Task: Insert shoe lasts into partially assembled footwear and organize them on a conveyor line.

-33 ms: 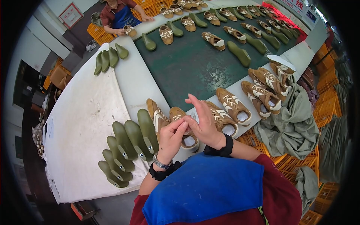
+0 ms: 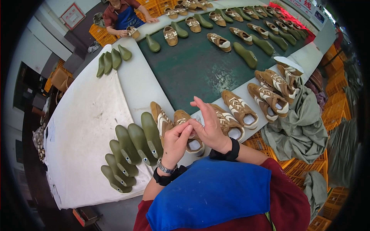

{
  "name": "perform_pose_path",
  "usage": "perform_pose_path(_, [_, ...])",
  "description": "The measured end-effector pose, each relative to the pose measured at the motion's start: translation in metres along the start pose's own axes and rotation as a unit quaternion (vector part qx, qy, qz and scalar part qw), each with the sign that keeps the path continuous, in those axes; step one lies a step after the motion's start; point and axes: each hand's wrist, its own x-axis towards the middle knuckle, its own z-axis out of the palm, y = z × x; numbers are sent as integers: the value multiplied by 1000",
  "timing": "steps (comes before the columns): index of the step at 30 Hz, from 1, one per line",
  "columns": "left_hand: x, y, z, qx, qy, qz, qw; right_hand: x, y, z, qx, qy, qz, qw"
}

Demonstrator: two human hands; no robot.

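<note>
Sneaker (image 2: 181, 117) half-hidden behind left hand (image 2: 175, 142) and right hand (image 2: 212, 131), both touching, cannot tell either grip

I've got red characters on a red-bordered white sign (image 2: 73, 14), upper left, on the wall (image 2: 91, 5). Upper right: red lettering, two scripts, white panel (image 2: 302, 10). Small dark poster (image 2: 320, 17) there: too small to read.
</note>
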Motion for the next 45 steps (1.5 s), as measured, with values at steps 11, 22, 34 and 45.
perform_pose_path(11, [0, -8, 4, 144, 75, 113, 980, -6, 2, 11, 148, -49, 57, 986])
perform_pose_path(22, [18, -34, -21, -113, 35, -34, 992, 5, 23, 1, 408, -413, 214, 786])
perform_pose_path(34, [19, -22, -33, -5, 69, 24, 997, 14, 16, 11, 502, -221, 392, 739])
perform_pose_path(45, [16, -27, -46, -180, 9, -26, 983, 8, 28, 18, 410, -109, 285, 860])
